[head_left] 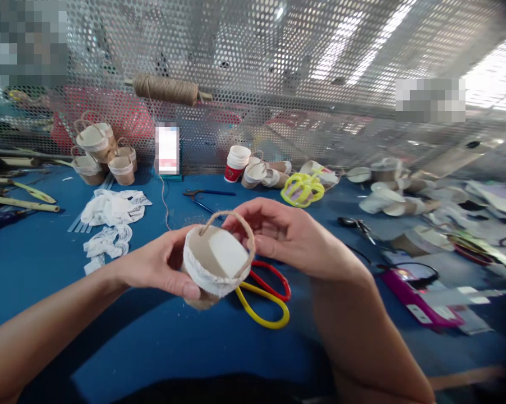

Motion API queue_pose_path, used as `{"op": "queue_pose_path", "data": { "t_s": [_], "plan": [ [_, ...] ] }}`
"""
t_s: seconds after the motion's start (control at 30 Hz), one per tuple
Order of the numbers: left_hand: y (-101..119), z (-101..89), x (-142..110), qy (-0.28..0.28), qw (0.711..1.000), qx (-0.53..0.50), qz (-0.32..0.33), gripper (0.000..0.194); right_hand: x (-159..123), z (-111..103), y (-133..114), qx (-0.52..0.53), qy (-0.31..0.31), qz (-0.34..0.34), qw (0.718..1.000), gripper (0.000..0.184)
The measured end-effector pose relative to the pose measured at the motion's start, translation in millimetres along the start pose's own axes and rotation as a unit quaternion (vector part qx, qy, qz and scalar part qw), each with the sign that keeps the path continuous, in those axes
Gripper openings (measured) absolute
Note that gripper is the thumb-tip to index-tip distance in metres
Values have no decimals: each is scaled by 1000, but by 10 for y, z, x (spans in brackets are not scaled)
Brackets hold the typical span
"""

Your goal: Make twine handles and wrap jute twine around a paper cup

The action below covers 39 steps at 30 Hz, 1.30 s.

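Note:
A small basket made from a paper cup [228, 252] has a brown outside, white lace round its rim and a twine handle [244, 225] arching over it. My left hand [166, 264] is closed round its side, thumb at the front, holding it tilted above the table. At the far side of the rim, the curled fingers and thumb of my right hand [278, 235] meet the twine handle; the fingertips are partly hidden behind it. Scissors with a red and a yellow handle [265, 306] lie beneath, their blades covered by the cup.
Blue-handled pliers [206, 196], white lace strips [114, 210] and a pile of finished baskets [95, 140] lie on the blue table [152, 336]. Stacked paper cups [238, 160] stand at the back. Twine runs from a spool [165, 90] on the mesh. A magenta device [421, 300] sits right.

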State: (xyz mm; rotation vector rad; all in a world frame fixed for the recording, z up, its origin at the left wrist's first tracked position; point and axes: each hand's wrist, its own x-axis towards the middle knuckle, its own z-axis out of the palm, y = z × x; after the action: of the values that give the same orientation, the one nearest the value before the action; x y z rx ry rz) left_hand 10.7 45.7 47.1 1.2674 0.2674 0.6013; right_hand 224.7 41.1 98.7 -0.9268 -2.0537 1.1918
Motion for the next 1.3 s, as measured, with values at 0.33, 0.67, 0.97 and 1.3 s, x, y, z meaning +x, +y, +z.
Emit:
{"op": "queue_pose_path", "data": {
  "t_s": [0.33, 0.67, 0.97, 1.3],
  "plan": [
    [-58, 26, 21, -94, 993, -26, -59, 47, 72, 146, -14, -169, -40, -43, 984, 15],
    [-78, 23, 30, -95, 991, -30, -90, 43, 90, 184, 31, -196, -33, -64, 978, 12],
    [-87, 1, 43, -83, 994, -4, -70, 46, 93, 180, 35, -205, -9, -76, 976, 11],
    [-70, -49, 10, 18, 978, 207, -27, 68, 66, 95, -11, -217, 22, 3, 976, 29]
  ]
}}
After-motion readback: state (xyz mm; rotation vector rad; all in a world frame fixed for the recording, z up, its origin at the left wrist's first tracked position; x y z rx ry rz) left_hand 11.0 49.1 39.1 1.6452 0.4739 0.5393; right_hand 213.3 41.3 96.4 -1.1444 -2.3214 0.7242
